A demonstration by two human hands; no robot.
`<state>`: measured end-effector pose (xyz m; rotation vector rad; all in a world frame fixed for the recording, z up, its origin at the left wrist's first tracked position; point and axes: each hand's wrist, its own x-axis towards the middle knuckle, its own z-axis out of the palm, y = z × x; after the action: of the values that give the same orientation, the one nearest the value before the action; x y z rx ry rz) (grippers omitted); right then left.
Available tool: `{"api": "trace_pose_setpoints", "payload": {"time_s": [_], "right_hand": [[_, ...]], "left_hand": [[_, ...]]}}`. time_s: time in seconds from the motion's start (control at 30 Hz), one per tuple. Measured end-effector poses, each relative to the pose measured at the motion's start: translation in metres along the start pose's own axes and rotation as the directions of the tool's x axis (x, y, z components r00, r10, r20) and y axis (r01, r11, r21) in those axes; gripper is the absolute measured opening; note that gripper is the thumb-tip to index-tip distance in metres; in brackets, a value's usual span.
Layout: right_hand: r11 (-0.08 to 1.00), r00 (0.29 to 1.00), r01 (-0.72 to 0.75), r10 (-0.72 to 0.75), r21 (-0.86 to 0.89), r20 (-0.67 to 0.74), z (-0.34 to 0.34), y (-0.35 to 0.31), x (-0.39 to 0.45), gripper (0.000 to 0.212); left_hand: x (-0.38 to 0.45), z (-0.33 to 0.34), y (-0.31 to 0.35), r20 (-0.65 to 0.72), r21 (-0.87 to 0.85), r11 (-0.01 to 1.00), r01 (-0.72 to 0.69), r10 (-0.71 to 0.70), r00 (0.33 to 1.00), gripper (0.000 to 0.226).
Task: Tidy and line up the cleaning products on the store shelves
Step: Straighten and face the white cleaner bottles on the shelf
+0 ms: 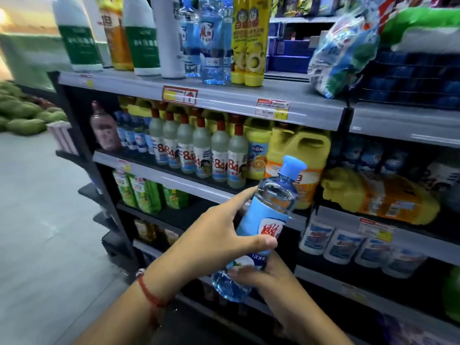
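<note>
While I stand before the shelves, the head view shows my left hand (pixel 219 230) wrapped round the middle of the blue bottle (pixel 263 225), thumb across its label, and my right hand (pixel 268 272) pinching its base, so it tilts cap-up off the shelf, in front of the middle tiers. I judge I hold it so to read the label and match it to the same blue bottles on the top shelf (pixel 206 41), beside the yellow bottles (pixel 246 41).

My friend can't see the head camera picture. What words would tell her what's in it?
Two hands, left hand and right hand, hold a tilted clear blue bottle with a blue cap before store shelves packed with cleaning bottles.
</note>
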<state>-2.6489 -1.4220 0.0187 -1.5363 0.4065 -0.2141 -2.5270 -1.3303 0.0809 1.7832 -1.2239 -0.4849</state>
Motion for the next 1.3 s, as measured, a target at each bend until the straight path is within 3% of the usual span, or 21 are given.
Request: {"api": "trace_pose_setpoints", "payload": {"time_s": [0.27, 0.53, 0.63, 0.7, 0.87, 1.0, 1.3], "right_hand": [[0.985, 0.995, 0.053, -0.038, -0.162, 0.091, 0.005, -0.036, 0.04, 0.048], [0.928, 0.955, 0.254, -0.197, -0.274, 0.22, 0.011, -0.099, 0.109, 0.048], [0.887, 0.927, 0.347, -0.274, -0.306, 0.256, 0.014, -0.124, 0.142, 0.045], [0.864, 0.91, 0.394, -0.321, -0.312, 0.263, 0.016, -0.141, 0.164, 0.043], [0.828, 0.865, 0.485, -0.408, -0.28, 0.294, 0.019, -0.175, 0.213, 0.046], [0.813, 0.846, 0.524, -0.461, -0.253, 0.269, 0.021, -0.19, 0.238, 0.047], [0.694, 0.797, 0.592, -0.58, -0.409, 0.17, 0.024, -0.252, 0.283, 0.034]], "left_hand": [[0.0, -0.032, -0.013, -0.163, -0.056, 0.998, -0.003, -0.006, 0.987, 0.085], [0.022, -0.086, -0.012, -0.394, -0.11, 0.99, -0.086, 0.036, 0.918, 0.05], [0.042, -0.109, -0.011, -0.517, -0.099, 0.988, -0.122, 0.054, 0.855, 0.062], [0.057, -0.126, -0.011, -0.569, -0.064, 0.988, -0.137, 0.077, 0.819, 0.086], [0.093, -0.163, -0.007, -0.616, 0.056, 0.989, -0.14, 0.144, 0.775, 0.111], [0.12, -0.19, -0.005, -0.618, 0.085, 0.984, -0.155, 0.174, 0.766, 0.116], [0.185, -0.265, 0.007, -0.552, 0.088, 0.94, -0.329, 0.321, 0.77, 0.11]]}}
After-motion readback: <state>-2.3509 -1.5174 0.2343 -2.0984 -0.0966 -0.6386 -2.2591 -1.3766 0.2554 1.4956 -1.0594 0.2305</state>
